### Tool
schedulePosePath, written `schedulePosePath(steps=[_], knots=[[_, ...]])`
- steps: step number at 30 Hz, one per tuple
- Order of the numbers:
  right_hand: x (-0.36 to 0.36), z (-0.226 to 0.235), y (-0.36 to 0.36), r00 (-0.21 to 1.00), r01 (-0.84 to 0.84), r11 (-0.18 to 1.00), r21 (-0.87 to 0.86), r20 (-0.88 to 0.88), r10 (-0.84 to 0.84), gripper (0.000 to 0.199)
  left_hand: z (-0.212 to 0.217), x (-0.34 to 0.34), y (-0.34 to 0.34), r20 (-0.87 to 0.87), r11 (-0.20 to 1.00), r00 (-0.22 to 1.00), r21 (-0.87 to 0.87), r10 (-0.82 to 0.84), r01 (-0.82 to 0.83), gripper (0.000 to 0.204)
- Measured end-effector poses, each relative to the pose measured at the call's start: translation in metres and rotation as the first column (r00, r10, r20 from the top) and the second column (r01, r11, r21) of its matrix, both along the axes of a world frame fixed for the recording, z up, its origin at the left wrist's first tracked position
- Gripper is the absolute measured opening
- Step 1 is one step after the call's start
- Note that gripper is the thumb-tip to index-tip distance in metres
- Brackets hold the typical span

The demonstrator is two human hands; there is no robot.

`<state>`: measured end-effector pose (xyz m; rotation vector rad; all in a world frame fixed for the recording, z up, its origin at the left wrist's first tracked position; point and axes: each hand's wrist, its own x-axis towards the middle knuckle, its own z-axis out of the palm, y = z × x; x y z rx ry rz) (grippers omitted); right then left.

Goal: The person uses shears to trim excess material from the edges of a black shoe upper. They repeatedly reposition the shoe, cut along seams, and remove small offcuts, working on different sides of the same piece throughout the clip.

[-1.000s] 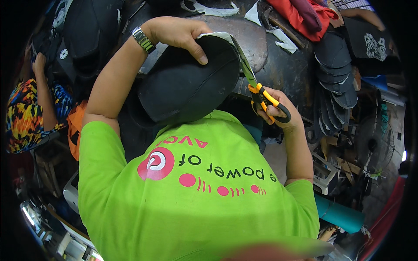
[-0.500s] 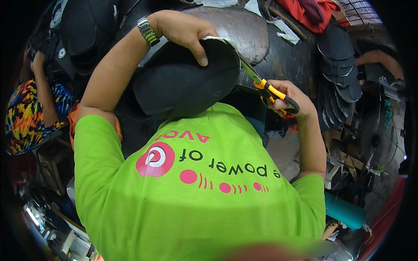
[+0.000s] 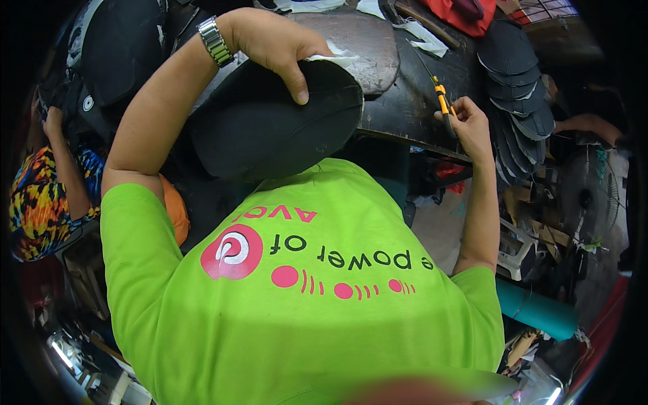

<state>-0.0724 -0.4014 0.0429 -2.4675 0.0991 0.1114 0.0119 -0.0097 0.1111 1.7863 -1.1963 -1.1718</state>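
the left hand (image 3: pixel 273 42) grips a black cap piece (image 3: pixel 270 125). the fingers curl over its top edge, and the thumb (image 3: pixel 297 84) presses flat on the front of it. so the hand is closed tight on the piece. a bit of white lining (image 3: pixel 331 55) peeks out at the top edge, right by the fingers. the black piece is held up in front of the chest, just above the green shirt (image 3: pixel 297 297). a silver watch (image 3: pixel 214 40) sits on the left wrist.

the right hand (image 3: pixel 466 125) is out to the side, well apart from the black piece. it holds scissors (image 3: pixel 440 98) with orange and yellow handles. the fingers are wrapped around the handles. the blades point up and away, over the dark table (image 3: pixel 405 101). the blades look pressed together, but they are thin and hard to see.

on the table lie white scraps (image 3: pixel 422 32) and a round dark board (image 3: pixel 364 47). a stack of dark cap brims (image 3: pixel 516 88) lies to the right of the scissors. another person in a bright patterned top (image 3: pixel 34 202) is at the far left.
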Motion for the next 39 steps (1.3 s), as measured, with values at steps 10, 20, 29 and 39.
schedulePosePath(steps=[10, 20, 29, 39], knots=[[-0.012, 0.022, 0.038, 0.958, -0.238, 0.971, 0.029, 0.175, 0.229, 0.049, 0.023, 0.028, -0.055, 0.155, 0.935, 0.945, 0.258, -0.289, 0.244, 0.053], [-0.012, -0.004, 0.149, 0.917, -0.074, 0.498, 0.864, -0.138, 0.376, 0.047, 0.053, -0.001, -0.093, 0.629, 0.908, 0.694, 0.411, -0.351, 0.087, 0.039], [-0.031, -0.021, 0.184, 0.944, 0.288, -0.063, 0.956, -0.272, 0.189, 0.037, -0.029, -0.129, -0.025, 0.153, 0.929, 0.917, -0.026, 0.369, -0.37, 0.026], [-0.041, -0.017, 0.212, 0.979, 0.184, -0.118, 0.976, -0.172, 0.106, 0.038, -0.114, -0.155, -0.04, -0.9, -0.219, 0.081, -0.191, 0.429, -0.957, 0.039]])
